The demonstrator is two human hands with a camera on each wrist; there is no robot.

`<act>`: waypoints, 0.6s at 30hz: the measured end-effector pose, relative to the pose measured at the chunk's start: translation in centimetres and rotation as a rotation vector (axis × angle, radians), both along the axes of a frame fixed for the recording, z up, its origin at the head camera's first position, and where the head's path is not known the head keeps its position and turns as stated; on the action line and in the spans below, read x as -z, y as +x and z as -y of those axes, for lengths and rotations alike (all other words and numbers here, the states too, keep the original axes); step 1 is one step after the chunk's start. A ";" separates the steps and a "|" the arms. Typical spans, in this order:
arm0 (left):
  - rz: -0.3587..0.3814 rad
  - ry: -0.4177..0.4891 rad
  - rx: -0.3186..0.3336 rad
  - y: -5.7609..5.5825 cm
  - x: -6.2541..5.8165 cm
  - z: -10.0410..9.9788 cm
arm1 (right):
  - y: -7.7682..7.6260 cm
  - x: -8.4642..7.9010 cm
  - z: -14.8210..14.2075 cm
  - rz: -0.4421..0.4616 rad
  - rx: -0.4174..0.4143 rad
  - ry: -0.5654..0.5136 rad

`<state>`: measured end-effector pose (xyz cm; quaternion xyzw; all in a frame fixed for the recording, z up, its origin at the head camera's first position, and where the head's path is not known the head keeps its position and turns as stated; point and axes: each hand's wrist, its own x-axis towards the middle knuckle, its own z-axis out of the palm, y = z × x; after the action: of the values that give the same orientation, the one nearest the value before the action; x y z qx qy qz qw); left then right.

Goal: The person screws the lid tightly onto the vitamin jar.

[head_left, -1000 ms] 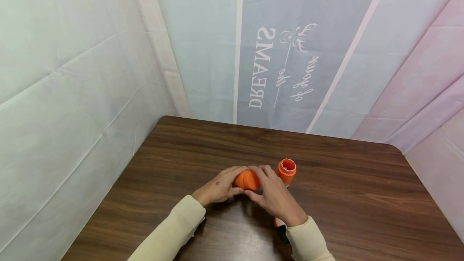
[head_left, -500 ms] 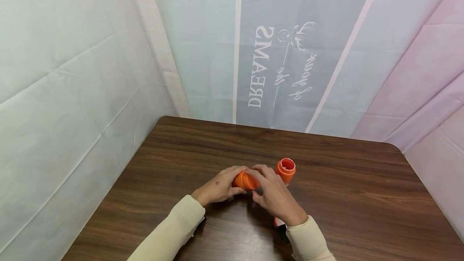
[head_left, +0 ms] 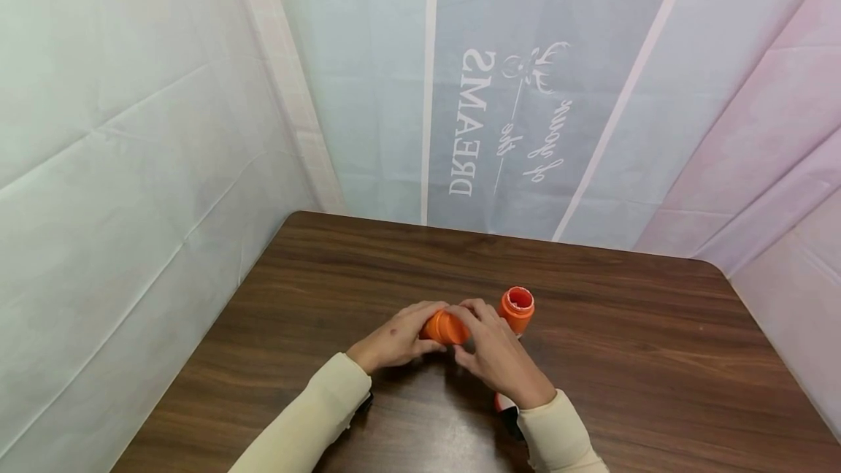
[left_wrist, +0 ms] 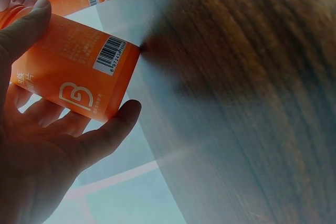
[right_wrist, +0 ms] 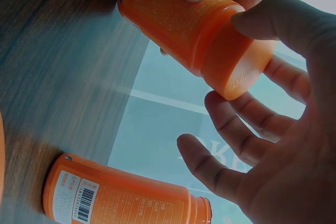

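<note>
My left hand (head_left: 397,338) grips an orange pill bottle (head_left: 445,327) by its body, holding it tilted with its lower corner at the tabletop. The left wrist view shows a barcode and a white B-shaped logo on the pill bottle (left_wrist: 79,61). My right hand (head_left: 493,345) pinches the orange screw cap (right_wrist: 241,59), thumb on one side and fingertips on the other. In the right wrist view, the ring and little fingers stand away from the cap. Just beyond my right hand, a second orange bottle (head_left: 517,312) stands upright without a cap, its mouth rimmed in white.
A small red and white object (head_left: 504,403) lies partly hidden under my right wrist. The brown wooden table (head_left: 624,371) has its back edge near a printed fabric backdrop (head_left: 525,130). Pale fabric (head_left: 151,166) hangs along the left.
My right thumb has drawn back from near the left thumb, and the right fingers have shifted around the cap. The left hand keeps its grip. The capless bottle has stayed put.
</note>
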<state>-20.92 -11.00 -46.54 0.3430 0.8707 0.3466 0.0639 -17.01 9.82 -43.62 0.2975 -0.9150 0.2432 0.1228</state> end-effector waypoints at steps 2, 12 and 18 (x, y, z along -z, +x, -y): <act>0.004 -0.005 0.000 0.0 -0.2 0.0 | -0.1 -0.2 0.0 0.009 0.002 -0.002; 0.016 -0.034 -0.014 -0.3 -0.7 0.0 | -0.4 -0.6 0.1 0.040 0.017 -0.013; 0.012 -0.043 -0.020 -0.3 -0.9 0.1 | -0.5 -0.8 0.1 0.049 0.027 -0.020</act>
<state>-21.22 -11.07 -45.65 0.3309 0.8809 0.3305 0.0728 -17.47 9.73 -42.86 0.2777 -0.9193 0.2579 0.1065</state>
